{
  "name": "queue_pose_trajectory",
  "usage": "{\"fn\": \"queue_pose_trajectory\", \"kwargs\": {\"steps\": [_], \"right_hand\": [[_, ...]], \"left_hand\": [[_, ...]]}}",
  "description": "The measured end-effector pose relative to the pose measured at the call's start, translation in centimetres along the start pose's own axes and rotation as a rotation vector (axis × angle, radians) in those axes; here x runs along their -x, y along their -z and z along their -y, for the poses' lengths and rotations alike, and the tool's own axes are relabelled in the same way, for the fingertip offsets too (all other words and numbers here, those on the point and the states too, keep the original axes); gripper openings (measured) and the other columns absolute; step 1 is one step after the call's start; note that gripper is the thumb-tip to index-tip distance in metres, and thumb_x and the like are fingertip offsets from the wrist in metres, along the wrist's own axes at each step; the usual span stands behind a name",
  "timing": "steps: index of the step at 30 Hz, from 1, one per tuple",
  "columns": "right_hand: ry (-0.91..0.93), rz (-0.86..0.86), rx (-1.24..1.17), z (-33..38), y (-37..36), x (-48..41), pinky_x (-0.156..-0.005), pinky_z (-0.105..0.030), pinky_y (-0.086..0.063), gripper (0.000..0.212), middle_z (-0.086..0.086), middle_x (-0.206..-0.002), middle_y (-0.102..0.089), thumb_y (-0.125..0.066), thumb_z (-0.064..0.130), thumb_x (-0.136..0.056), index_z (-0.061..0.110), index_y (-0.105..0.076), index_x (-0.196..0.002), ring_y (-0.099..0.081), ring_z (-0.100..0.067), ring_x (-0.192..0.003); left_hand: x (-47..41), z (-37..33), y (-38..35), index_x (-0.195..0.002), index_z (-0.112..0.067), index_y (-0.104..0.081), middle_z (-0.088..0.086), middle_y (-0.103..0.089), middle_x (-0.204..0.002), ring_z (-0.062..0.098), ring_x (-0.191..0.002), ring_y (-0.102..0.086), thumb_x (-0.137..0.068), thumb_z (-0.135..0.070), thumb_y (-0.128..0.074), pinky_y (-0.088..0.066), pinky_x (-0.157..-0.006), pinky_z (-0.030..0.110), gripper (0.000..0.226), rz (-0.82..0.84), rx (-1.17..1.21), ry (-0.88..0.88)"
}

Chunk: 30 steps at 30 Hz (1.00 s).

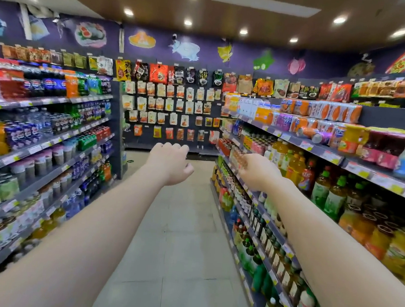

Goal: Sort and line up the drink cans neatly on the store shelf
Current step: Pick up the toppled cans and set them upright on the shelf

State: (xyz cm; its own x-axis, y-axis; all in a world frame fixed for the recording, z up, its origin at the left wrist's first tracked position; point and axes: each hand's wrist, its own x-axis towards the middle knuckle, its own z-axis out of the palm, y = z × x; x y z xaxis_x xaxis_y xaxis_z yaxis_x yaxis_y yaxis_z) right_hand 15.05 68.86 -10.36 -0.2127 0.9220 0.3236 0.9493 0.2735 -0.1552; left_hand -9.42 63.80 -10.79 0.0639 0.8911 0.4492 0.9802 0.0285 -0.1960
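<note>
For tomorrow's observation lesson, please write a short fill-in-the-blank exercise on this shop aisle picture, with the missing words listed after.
1. Both the left hand and the right hand hold ____.
2. Two cans lie on their ____ on the shelf to the person's right.
3. The snack packets hang on the ____ wall of the aisle.
4. The tall orange juice bottles stand on the person's ____ side.

Missing words: nothing; sides; far; right

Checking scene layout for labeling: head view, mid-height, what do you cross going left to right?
Left drink shelves → left hand → bare aisle floor → right hand → right juice-bottle shelves. Both hands empty, loosely curled.
</note>
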Motion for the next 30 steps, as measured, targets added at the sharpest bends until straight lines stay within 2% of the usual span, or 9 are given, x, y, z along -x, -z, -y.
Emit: {"fn": "queue_pose_trajectory", "kwargs": {"steps": [2, 5, 8, 10, 12, 19, 23, 26, 30], "right_hand": [[-0.008, 0.003, 0.028, -0.5, -2.0, -4.2, -0.086, -0.041, -0.059, 0.049, -0.009, -0.138, -0.062, -0.053, 0.026, -0.096, 0.015, -0.053, -0.144, -0.064, -0.029, -0.115], [-0.046, 0.008, 0.086, -1.2, -3.8, -10.8, -0.076, -0.036, -0.056, 0.046, -0.01, -0.134, -0.063, -0.052, 0.025, -0.098, 0.013, -0.054, -0.143, -0.065, -0.03, -0.11], [-0.094, 0.015, 0.119, -2.7, -4.6, -18.0, -0.069, -0.035, -0.051, 0.037, -0.01, -0.122, -0.067, -0.051, 0.028, -0.099, 0.012, -0.058, -0.132, -0.063, -0.027, -0.094], [-0.15, -0.019, 0.107, -4.1, -4.8, -22.3, -0.075, -0.037, -0.053, 0.036, -0.01, -0.126, -0.066, -0.053, 0.03, -0.098, 0.014, -0.058, -0.13, -0.063, -0.029, -0.1], [-0.196, -0.025, 0.101, -5.7, -5.5, -25.8, -0.083, -0.04, -0.055, 0.043, -0.01, -0.133, -0.062, -0.051, 0.032, -0.1, 0.014, -0.055, -0.138, -0.063, -0.032, -0.112], [-0.248, -0.022, 0.151, -12.5, -9.0, -37.2, -0.088, -0.044, -0.057, 0.042, -0.008, -0.137, -0.061, -0.052, 0.03, -0.098, 0.016, -0.056, -0.138, -0.062, -0.031, -0.117], [-0.265, -0.052, 0.168, -17.0, -10.6, -45.1, -0.067, -0.038, -0.055, 0.042, -0.01, -0.131, -0.063, -0.054, 0.028, -0.099, 0.012, -0.054, -0.138, -0.064, -0.028, -0.099], [-0.295, -0.103, 0.117, -20.3, -10.9, -51.8, -0.081, -0.043, -0.057, 0.04, -0.012, -0.13, -0.065, -0.056, 0.028, -0.098, 0.01, -0.058, -0.134, -0.065, -0.033, -0.111], [-0.306, -0.145, 0.101, -24.4, -11.0, -60.2, -0.082, -0.043, -0.057, 0.029, -0.006, -0.116, -0.066, -0.056, 0.032, -0.094, 0.016, -0.06, -0.119, -0.064, -0.031, -0.1]], "left_hand": [[-4.4, 1.0, -2.9, -0.133, -0.018, -0.056, 0.005, -0.067, -0.123, 0.028, -0.11, -0.062, -0.097, -0.051, -0.039, -0.045, -0.095, 0.042, 0.052, -0.017, 0.012, -0.004], [-11.7, 2.1, -6.6, -0.133, -0.018, -0.056, 0.004, -0.067, -0.121, 0.026, -0.108, -0.063, -0.097, -0.051, -0.041, -0.047, -0.094, 0.042, 0.051, -0.028, 0.047, -0.048], [-19.7, 2.6, -9.3, -0.133, -0.017, -0.056, 0.005, -0.069, -0.119, 0.027, -0.105, -0.065, -0.097, -0.051, -0.042, -0.05, -0.09, 0.042, 0.052, -0.064, 0.14, -0.068], [-24.6, 2.4, -10.9, -0.132, -0.016, -0.056, 0.006, -0.069, -0.116, 0.028, -0.102, -0.066, -0.097, -0.05, -0.042, -0.05, -0.086, 0.041, 0.051, -0.096, 0.217, -0.09], [-29.1, 1.7, -12.8, -0.131, -0.016, -0.056, 0.005, -0.069, -0.116, 0.028, -0.1, -0.066, -0.097, -0.049, -0.042, -0.05, -0.085, 0.041, 0.049, -0.114, 0.25, -0.121], [-42.8, -2.3, -20.2, -0.131, -0.017, -0.056, 0.006, -0.068, -0.117, 0.029, -0.104, -0.065, -0.098, -0.05, -0.042, -0.05, -0.091, 0.043, 0.048, -0.096, 0.227, -0.252], [-51.1, -4.2, -23.8, -0.131, -0.016, -0.055, 0.006, -0.067, -0.114, 0.029, -0.103, -0.064, -0.098, -0.048, -0.041, -0.049, -0.093, 0.043, 0.048, -0.104, 0.199, -0.271], [-58.2, -5.6, -25.4, -0.122, -0.016, -0.055, 0.006, -0.066, -0.112, 0.03, -0.1, -0.063, -0.099, -0.049, -0.041, -0.049, -0.089, 0.043, 0.042, -0.101, 0.169, -0.27], [-66.5, -7.5, -28.3, -0.112, -0.017, -0.054, 0.007, -0.065, -0.106, 0.03, -0.096, -0.062, -0.098, -0.047, -0.041, -0.047, -0.083, 0.042, 0.036, -0.144, 0.188, -0.264]]}}
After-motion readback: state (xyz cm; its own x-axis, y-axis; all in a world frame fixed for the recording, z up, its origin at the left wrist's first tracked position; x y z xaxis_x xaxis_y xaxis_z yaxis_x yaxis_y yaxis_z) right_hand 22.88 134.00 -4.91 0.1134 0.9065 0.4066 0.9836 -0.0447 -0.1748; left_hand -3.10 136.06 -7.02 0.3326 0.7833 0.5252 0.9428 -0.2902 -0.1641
